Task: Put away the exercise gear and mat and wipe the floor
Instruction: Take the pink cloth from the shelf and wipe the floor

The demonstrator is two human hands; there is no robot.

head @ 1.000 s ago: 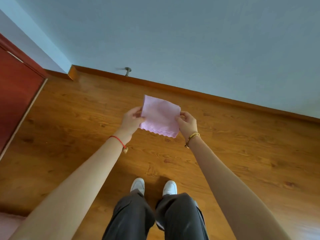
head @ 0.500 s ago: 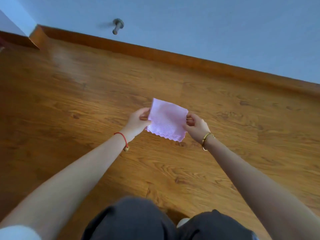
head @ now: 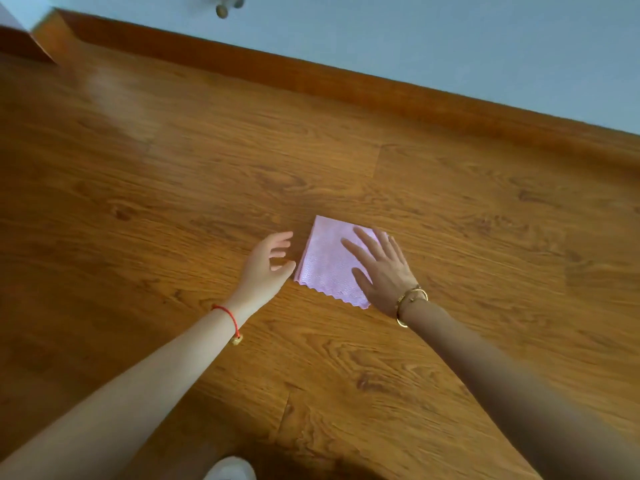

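Half a second ago both hands pinched the cloth in the air; now the cloth (head: pixel 329 268) lies flat on the floor (head: pixel 173 202), a pink square with its scalloped edge toward the person. On its right part rests the right hand (head: pixel 381 271), palm down, fingers straight and spread, gripping nothing. The left hand (head: pixel 266 265) has let go and sits just left of the cloth, fingers loosely bent and holding nothing; whether its thumb touches the cloth's edge I cannot tell. A red cord (head: pixel 228 315) circles the left wrist, gold bangles (head: pixel 408 299) the right. Beyond the cloth a baseboard (head: pixel 346 81) runs under a pale wall (head: pixel 415 29). A white shoe (head: pixel 230 471) shows at the bottom edge.
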